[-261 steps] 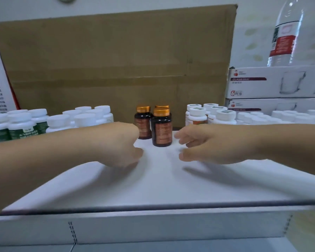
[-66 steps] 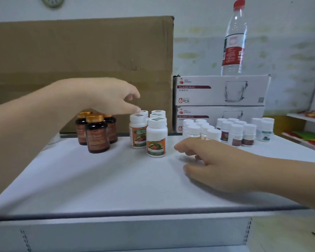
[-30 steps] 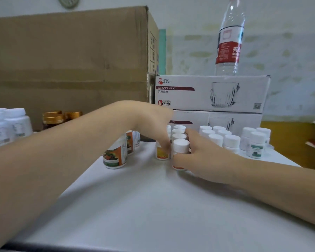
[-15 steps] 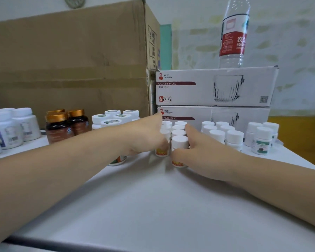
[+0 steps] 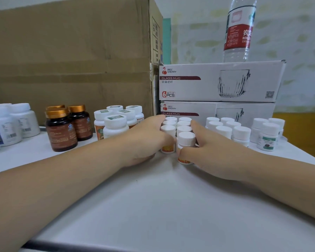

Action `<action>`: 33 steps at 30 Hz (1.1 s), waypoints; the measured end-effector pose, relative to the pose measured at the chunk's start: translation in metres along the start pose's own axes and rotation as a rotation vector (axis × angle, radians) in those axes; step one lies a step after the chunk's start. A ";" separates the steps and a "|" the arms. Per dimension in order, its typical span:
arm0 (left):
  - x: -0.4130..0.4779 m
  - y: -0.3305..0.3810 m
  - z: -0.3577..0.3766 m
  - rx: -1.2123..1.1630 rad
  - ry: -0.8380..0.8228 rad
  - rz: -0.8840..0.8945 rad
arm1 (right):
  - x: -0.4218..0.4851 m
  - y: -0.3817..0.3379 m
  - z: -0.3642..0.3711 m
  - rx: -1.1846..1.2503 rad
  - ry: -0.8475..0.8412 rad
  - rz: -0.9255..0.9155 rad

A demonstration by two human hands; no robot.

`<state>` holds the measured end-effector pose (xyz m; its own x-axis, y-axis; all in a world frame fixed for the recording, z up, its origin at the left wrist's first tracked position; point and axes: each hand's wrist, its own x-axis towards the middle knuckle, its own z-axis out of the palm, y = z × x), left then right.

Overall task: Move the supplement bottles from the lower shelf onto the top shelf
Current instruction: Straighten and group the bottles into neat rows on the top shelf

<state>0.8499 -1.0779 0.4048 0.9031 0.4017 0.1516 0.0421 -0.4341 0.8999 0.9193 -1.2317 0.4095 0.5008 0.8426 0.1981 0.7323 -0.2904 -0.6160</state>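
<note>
Up on the white shelf (image 5: pixel 162 206), two bare forearms reach in from the near edge & meet at a tight cluster of small orange-label bottles (image 5: pixel 184 129). These have white caps, are packed two wide & several deep, and stand upright just in front of the lower glass-mug box (image 5: pixel 253 110). The cluster's left side is cupped by the left hand (image 5: pixel 147 137), fingers curled along it, thumb tip pressed on the front-left one. Opposite, the right hand (image 5: pixel 213 151) does the same. Its index finger lies along the caps & its thumb hooks across the label of the front-right bottle (image 5: pixel 186 138), which sits a bit nearer than its neighbour. So both hands are closed round the group, w/ the bottles squeezed between them. The hands hide most of the bottoms, so can't tell if any is lifted.

Left of the hands stand five white bottles w/ green cap stickers (image 5: pixel 115 122), then three amber bottles w/ gold caps (image 5: pixel 62 130), then bigger white bottles (image 5: pixel 24 120) at the far left. Right of the hands is another block of white-capped bottles (image 5: pixel 227 130), & past that a few green-label bottles (image 5: pixel 267 137). At the back stands a big cardboard box (image 5: pixel 71 60). Beside it the upper glass-mug box (image 5: pixel 220 80) is stacked on the lower one & carries a clear water bottle (image 5: pixel 238 30) w/ a red label.
</note>
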 end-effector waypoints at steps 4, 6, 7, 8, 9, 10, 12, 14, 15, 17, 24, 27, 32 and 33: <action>0.003 -0.003 0.002 -0.142 0.000 -0.015 | 0.000 -0.001 0.000 0.016 -0.004 0.005; 0.005 -0.003 0.004 -0.202 0.024 -0.018 | 0.000 -0.001 0.000 0.028 -0.002 0.006; 0.006 -0.002 0.005 -0.236 0.038 -0.018 | 0.000 -0.002 0.000 0.026 0.000 0.011; 0.007 -0.001 0.006 -0.261 0.053 -0.015 | 0.000 -0.002 0.000 0.022 0.002 0.017; 0.010 -0.002 0.006 -0.278 0.063 -0.011 | -0.001 -0.001 0.000 0.020 0.004 0.021; 0.012 -0.001 0.007 -0.293 0.077 -0.004 | -0.001 -0.002 0.000 0.021 0.007 0.023; 0.016 0.000 0.008 -0.316 0.099 0.004 | -0.001 -0.002 0.000 0.017 0.007 0.028; 0.019 0.001 0.010 -0.296 0.110 -0.006 | -0.001 -0.003 0.000 0.010 0.003 0.039; 0.019 0.002 0.011 -0.286 0.109 -0.009 | -0.001 -0.003 0.000 0.006 0.003 0.044; 0.018 0.001 0.012 -0.261 0.113 -0.019 | -0.001 -0.004 0.000 -0.006 0.005 0.042; 0.017 0.001 0.014 -0.227 0.140 -0.066 | -0.001 -0.005 0.003 -0.049 0.010 0.002; 0.018 0.001 0.013 -0.194 0.155 -0.078 | -0.001 -0.004 0.003 -0.004 0.030 0.017; 0.018 0.002 0.014 -0.204 0.183 -0.098 | -0.003 -0.003 0.003 0.051 0.033 0.016; 0.020 0.000 0.013 -0.216 0.184 -0.092 | -0.002 -0.002 0.004 0.058 0.033 0.014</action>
<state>0.8740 -1.0806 0.4024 0.8065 0.5792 0.1189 0.0108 -0.2155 0.9764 0.9148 -1.2310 0.4075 0.5265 0.8229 0.2134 0.6974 -0.2746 -0.6620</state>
